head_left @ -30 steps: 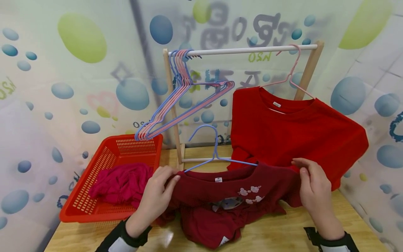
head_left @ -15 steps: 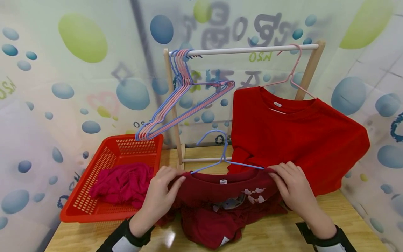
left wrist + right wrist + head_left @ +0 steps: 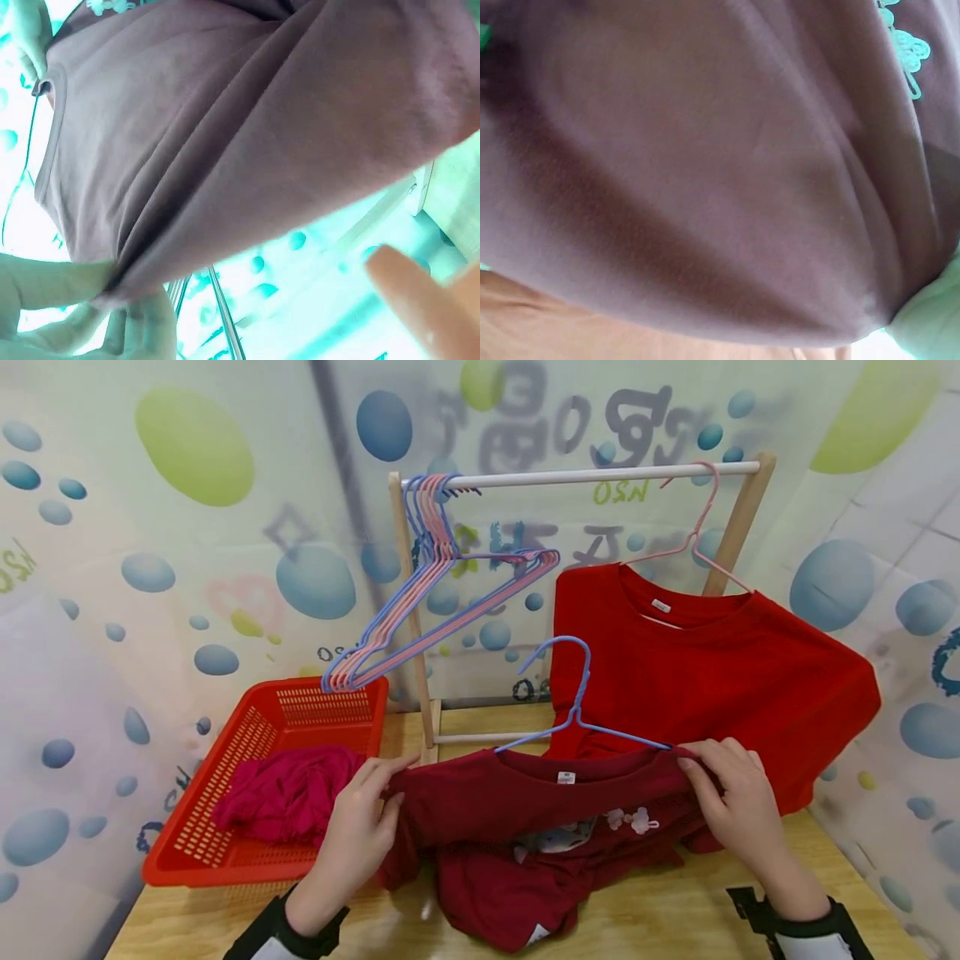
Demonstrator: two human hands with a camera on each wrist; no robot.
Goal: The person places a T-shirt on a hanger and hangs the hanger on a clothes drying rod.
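A dark red shirt (image 3: 465, 802) with a printed picture and pale flower shapes is spread between both hands. Inside its neckline sits a blue hanger (image 3: 576, 710), hook upward. My left hand (image 3: 358, 827) pinches the shirt's left shoulder between thumb and fingers; the left wrist view shows the pinched cloth (image 3: 187, 150) up close. On the other side, my right hand (image 3: 738, 802) pinches the shoulder near the neckline, by the hanger's right arm. Cloth fills most of the right wrist view, with only part of the hand (image 3: 934, 307) at the edge. The shirt's lower part lies bunched on the table.
Behind stands a rack with a white rail (image 3: 600, 475). Several blue and pink hangers (image 3: 390, 635) hang at its left, and a bright red shirt (image 3: 697, 677) on a pink hanger (image 3: 693, 539) at its right. A red basket (image 3: 180, 802) holds magenta cloth (image 3: 288, 793) on the wooden table (image 3: 645, 918).
The right hand came inward to the neckline, then moved right with the shirt. The hanger has shifted right and up. The left hand has moved from beside the neckline out along the shoulder.
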